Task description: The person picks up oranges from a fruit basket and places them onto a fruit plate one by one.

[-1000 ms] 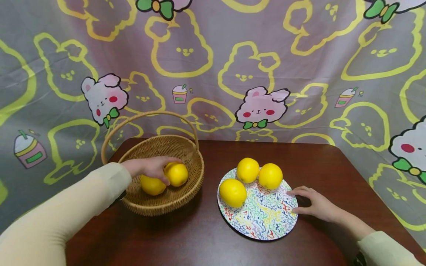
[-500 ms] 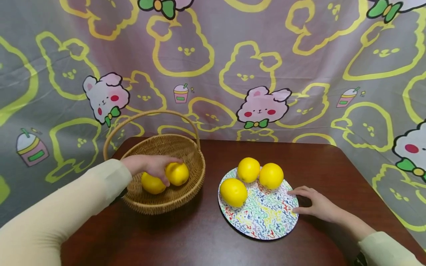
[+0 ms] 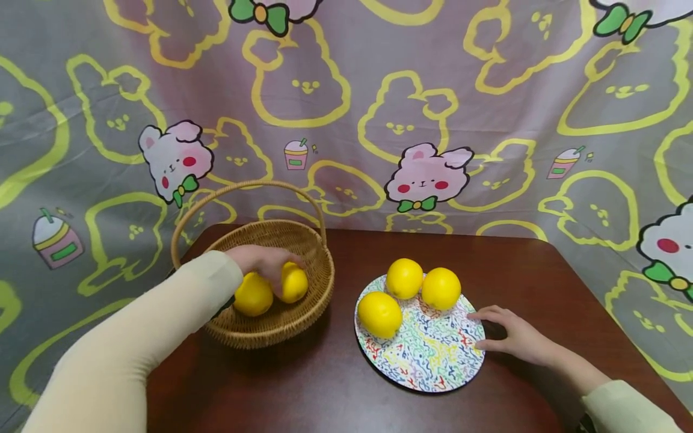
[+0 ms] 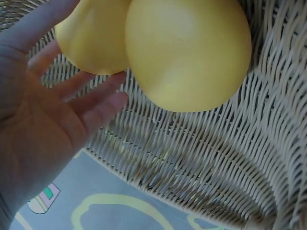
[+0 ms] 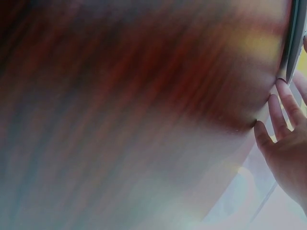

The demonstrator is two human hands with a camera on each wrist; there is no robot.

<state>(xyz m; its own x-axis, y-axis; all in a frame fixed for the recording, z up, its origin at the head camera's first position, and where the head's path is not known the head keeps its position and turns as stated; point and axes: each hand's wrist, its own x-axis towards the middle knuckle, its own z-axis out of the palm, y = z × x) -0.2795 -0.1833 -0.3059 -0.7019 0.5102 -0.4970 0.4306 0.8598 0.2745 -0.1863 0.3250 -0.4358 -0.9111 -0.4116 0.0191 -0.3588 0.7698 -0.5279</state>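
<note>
Yellow fruit (image 3: 295, 284): in the wicker basket (image 3: 271, 332), under the left hand (image 3: 265, 264), just beside a second fruit (image 3: 253, 294).
Left grip: fingers spread along one side, thumb opposite; whether they squeeze, I cannot tell.
Right hand (image 3: 517, 337): thumb and fingers apart, tips at the rim of the patterned plate (image 3: 433, 355), no pinch visible.
Basket risk: a loose hold could let the round fruit slip; brushing fingers could roll its neighbour.
Plate risk: a push at the rim could set three fruits (image 3: 380, 314) rolling.
</note>
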